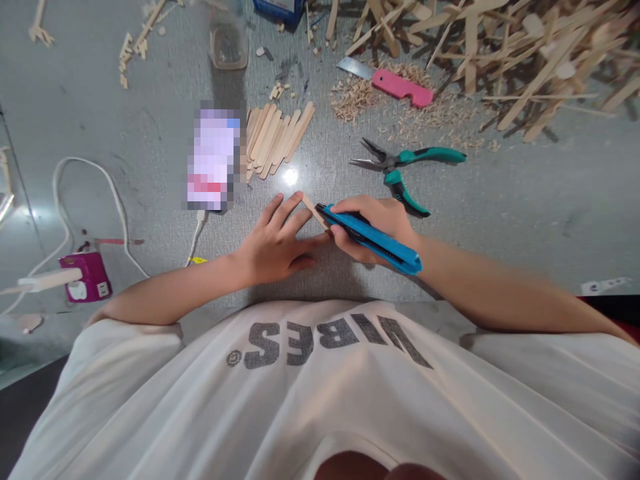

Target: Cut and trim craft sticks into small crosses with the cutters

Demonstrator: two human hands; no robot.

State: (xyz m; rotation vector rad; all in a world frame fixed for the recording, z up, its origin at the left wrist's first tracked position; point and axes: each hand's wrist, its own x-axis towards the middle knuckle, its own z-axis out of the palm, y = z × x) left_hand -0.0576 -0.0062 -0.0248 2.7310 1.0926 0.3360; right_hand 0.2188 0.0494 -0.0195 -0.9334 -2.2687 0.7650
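Note:
A slim wooden craft stick (pixel 312 208) lies on the grey tabletop, slanted in front of my chest. My left hand (pixel 280 243) is spread out beside it, palm down, with fingertips touching the stick's far end and the thumb near its close end. Wrapped in my right hand (pixel 377 223) is a blue utility knife (pixel 383 240), its tip pointing left at the middle of the stick. Whether the blade has cut into the wood is too small to tell. Pliers with teal handles (pixel 395 163) rest spread apart just beyond my right hand.
Rounded craft sticks (pixel 275 140) lie in a group beside a blurred phone (pixel 213 160) on a white cable. Farther back are a pink folding knife (pixel 403 87), wood shavings (pixel 355 100) and a heap of sticks (pixel 545 60). A purple plug adapter (pixel 93 277) sits at left.

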